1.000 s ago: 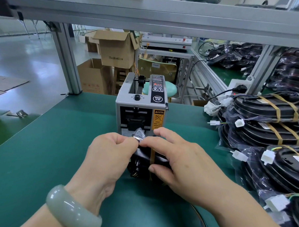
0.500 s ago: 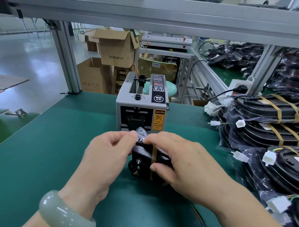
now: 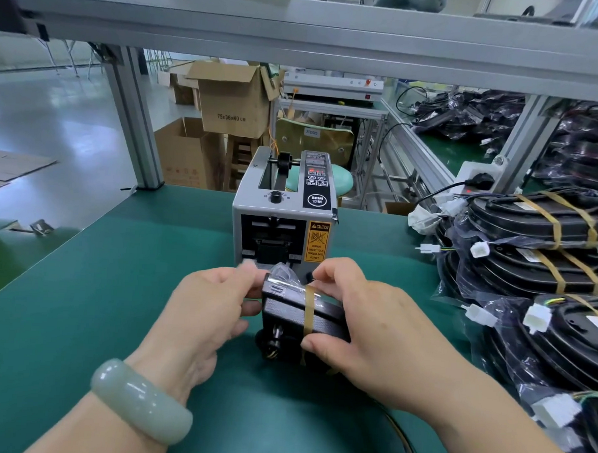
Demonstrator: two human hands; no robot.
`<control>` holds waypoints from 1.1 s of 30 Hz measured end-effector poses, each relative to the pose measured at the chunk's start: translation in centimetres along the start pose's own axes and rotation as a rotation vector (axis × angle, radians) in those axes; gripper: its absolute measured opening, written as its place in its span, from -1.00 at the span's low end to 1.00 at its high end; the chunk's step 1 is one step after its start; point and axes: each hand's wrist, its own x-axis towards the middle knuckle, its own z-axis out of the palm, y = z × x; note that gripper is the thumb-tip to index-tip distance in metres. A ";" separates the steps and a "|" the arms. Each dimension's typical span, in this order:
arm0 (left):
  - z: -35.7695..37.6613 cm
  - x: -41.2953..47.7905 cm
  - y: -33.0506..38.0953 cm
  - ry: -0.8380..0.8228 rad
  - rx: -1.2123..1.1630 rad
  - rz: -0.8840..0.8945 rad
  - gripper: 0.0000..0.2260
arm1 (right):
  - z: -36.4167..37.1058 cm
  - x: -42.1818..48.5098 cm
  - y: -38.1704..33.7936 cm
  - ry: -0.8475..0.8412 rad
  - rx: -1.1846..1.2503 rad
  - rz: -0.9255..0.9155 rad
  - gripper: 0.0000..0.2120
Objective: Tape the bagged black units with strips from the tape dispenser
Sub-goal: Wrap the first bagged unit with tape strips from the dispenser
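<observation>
1. Green matting covers the tabletop (image 3: 116, 287); the bagged black unit (image 3: 287, 311) is at its middle, just on the near side of the tape dispenser (image 3: 284, 219), tilted between both hands.
2. Left hand (image 3: 205, 311): grip closed, thumb and fingertips pinching the clear bag's bunched end at the unit's upper left corner (the fingertips are blurred).
3. Right hand (image 3: 365, 328): grip wrapped round the unit's right end, thumb pressed on the near face, fingers curled over the far side.
4. An amber tape strip (image 3: 308, 309) crosses the unit's top and runs down its near face to that thumb.
5. The dispenser stands toward the far edge, outlet facing the person.
6. Along the right edge lie taped bagged units (image 3: 537, 219) in stacks, white connectors (image 3: 480, 249) poking out.
7. A pale green bangle (image 3: 139, 401) circles the left wrist.
</observation>
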 end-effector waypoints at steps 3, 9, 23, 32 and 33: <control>-0.1 -0.2 -0.2 -0.063 0.101 0.122 -0.76 | -0.1 0.2 0.1 0.010 -0.009 0.010 -0.49; 0.8 0.2 -0.5 0.024 0.176 0.247 -0.84 | -0.6 0.3 0.4 -0.009 -0.044 0.005 -0.40; 0.3 1.4 -0.9 -0.119 0.068 0.106 -0.78 | 2.4 -4.7 5.6 0.534 1.196 0.483 -0.86; 0.2 1.6 -0.5 -0.130 0.042 0.044 -0.74 | 4.4 -5.2 3.9 0.475 0.824 0.161 -0.61; 0.1 1.9 -0.1 -0.143 0.021 -0.007 -0.71 | 4.3 -5.3 4.1 0.414 0.769 0.165 -0.54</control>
